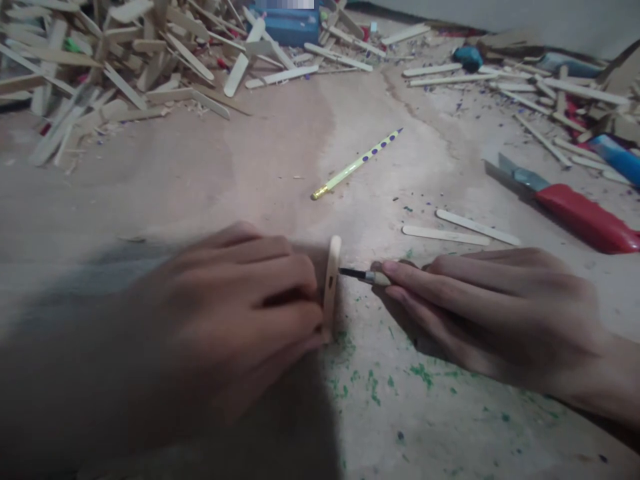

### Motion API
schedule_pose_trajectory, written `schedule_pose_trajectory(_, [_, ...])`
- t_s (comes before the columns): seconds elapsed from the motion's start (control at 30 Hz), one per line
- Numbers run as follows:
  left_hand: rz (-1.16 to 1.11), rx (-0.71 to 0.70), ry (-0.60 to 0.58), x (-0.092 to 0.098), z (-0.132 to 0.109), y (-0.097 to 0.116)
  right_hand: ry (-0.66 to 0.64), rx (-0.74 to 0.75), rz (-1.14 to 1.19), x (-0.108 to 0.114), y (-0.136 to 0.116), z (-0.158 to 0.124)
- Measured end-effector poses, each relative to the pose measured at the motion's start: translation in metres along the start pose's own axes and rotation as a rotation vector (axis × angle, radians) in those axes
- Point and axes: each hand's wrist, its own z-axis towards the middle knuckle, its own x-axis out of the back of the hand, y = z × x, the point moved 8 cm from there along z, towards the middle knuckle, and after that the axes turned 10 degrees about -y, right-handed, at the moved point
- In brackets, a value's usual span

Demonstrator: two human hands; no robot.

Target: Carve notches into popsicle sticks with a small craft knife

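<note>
My left hand point(250, 300) is closed on a wooden popsicle stick point(332, 267), which stands out past the fingertips. A small dark slot shows in the stick's face. From the other side my right hand point(500, 307) pinches a small carving knife point(367, 275) with a pale handle and a dark blade. The blade's tip is at the stick's right edge; whether it touches cannot be made out. Behind my right hand lie two loose popsicle sticks point(445, 235). Farther back a yellow pencil point(357, 164) with purple dots rests on the wooden table point(280, 147).
A large heap of popsicle sticks point(135, 53) covers the back left, beside a blue object point(290, 25). At the right lies a red-handled cutting tool point(585, 217) with a metal blade. More sticks and scraps point(560, 93) fill the back right. Green specks point(420, 375) dot the table.
</note>
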Motion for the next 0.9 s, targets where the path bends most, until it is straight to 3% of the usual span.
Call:
schedule_pose_trajectory(0.1, [-0.035,-0.06,-0.002,0.001,0.0,0.007,0.002,-0.015,0.003,0.001,0.0,0.0])
schedule_pose_trajectory(0.27, [0.157,0.052,0.087,0.013,-0.003,-0.013,0.012,-0.007,0.044,0.004,0.0,0.001])
schedule_pose_trajectory(0.6, [0.25,-0.1,-0.08,0.002,-0.007,-0.02,-0.02,0.027,0.059,0.003,-0.001,-0.001])
schedule_pose_trajectory(0.9, [0.208,-0.069,-0.039,0.002,-0.004,-0.011,-0.039,0.049,0.06,-0.001,-0.002,0.0])
